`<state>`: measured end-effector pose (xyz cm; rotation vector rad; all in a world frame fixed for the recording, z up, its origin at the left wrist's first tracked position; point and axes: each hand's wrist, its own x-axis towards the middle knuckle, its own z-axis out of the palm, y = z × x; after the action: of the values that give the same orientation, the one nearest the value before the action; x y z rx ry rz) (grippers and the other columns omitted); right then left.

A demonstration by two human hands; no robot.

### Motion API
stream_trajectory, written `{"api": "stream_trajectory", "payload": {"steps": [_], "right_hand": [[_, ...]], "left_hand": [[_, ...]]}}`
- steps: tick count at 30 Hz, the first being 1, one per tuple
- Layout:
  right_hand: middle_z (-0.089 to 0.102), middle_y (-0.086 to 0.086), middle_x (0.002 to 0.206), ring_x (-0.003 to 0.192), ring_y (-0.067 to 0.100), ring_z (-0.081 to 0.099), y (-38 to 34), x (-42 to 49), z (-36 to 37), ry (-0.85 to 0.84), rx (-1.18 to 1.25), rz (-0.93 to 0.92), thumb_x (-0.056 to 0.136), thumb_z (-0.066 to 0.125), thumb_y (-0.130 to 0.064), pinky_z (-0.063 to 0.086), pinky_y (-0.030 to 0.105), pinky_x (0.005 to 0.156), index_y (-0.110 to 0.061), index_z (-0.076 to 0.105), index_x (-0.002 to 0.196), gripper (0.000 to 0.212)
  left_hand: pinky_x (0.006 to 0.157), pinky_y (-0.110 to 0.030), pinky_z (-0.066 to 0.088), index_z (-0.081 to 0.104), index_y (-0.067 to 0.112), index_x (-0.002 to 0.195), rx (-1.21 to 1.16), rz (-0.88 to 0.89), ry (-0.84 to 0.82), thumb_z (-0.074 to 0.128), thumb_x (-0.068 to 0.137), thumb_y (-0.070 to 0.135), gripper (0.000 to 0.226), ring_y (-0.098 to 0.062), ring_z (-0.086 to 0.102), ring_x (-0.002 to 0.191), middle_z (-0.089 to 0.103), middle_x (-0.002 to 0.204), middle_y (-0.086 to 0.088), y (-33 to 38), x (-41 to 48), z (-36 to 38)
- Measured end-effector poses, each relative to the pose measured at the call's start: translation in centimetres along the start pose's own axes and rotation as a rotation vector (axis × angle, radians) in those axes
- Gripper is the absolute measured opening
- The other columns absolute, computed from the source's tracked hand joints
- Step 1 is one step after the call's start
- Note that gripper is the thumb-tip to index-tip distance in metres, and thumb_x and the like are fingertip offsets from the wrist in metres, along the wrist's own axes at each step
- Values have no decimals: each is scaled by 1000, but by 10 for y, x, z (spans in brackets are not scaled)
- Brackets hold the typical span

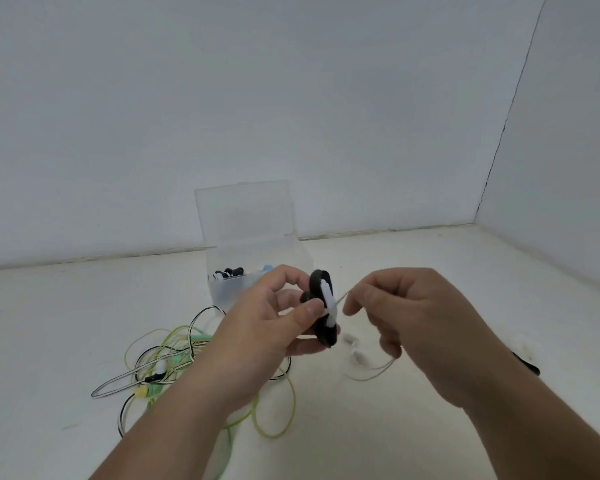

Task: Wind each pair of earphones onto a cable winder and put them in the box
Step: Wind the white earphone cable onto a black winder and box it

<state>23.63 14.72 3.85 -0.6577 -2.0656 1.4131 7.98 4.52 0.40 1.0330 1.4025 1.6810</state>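
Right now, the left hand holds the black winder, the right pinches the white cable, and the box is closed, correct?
Not quite: the head view shows the box open, its lid raised. The left hand, winder, right hand and cable are as stated.

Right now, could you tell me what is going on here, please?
A person is winding a white earphone cable onto a black cable winder: the left hand holds the winder, the right hand pinches the cable. The clear box behind stands open with some earphones inside. A tangle of green and black-and-white earphones lies on the table.
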Motion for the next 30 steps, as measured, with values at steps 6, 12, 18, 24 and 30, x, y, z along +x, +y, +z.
{"api": "stream_trajectory", "payload": {"steps": [6, 12, 18, 24, 30], "right_hand": [[36, -9, 47, 46, 13, 28, 1, 3, -2, 102, 138, 94, 95, 60, -17, 28, 29, 49, -11, 72, 64, 33], [41, -11, 45, 43, 10, 34, 5, 4, 1, 102, 93, 138, 95, 60, -19, 33, 29, 50, -14, 76, 69, 31], [49, -16, 48, 46, 1, 41, 4, 3, 9, 29, 24, 110, 96, 58, -20, 38, 28, 57, -18, 78, 76, 28], [51, -16, 47, 44, 1, 42, 4, 3, 10, 33, 40, 119, 100, 54, -19, 38, 29, 60, -14, 75, 81, 29], [52, -17, 46, 44, 0, 44, 5, 5, 8, 89, 68, 115, 101, 53, -16, 38, 30, 59, -12, 74, 84, 28]], "left_hand": [[70, -39, 58, 66, 17, 91, 91, -19, -108, 78, 81, 15, 16, -28, 68, 74, 66, 82, -5, -3, -1, 5], [63, -42, 56, 64, 29, 82, 367, 68, -46, 88, 64, 25, 30, -14, 57, 63, 66, 83, 4, -7, -1, 10], [60, -40, 48, 59, 29, 88, 626, 171, 65, 90, 64, 35, 39, -17, 55, 59, 64, 75, 2, -3, -8, 17], [71, -38, 59, 65, 34, 94, 599, 130, 21, 91, 64, 29, 40, -11, 64, 73, 69, 80, 10, -3, -8, 18], [94, -42, 54, 70, 42, 117, 347, -5, -133, 74, 76, 30, 43, -28, 71, 92, 74, 102, -14, -3, -6, 11]]}}
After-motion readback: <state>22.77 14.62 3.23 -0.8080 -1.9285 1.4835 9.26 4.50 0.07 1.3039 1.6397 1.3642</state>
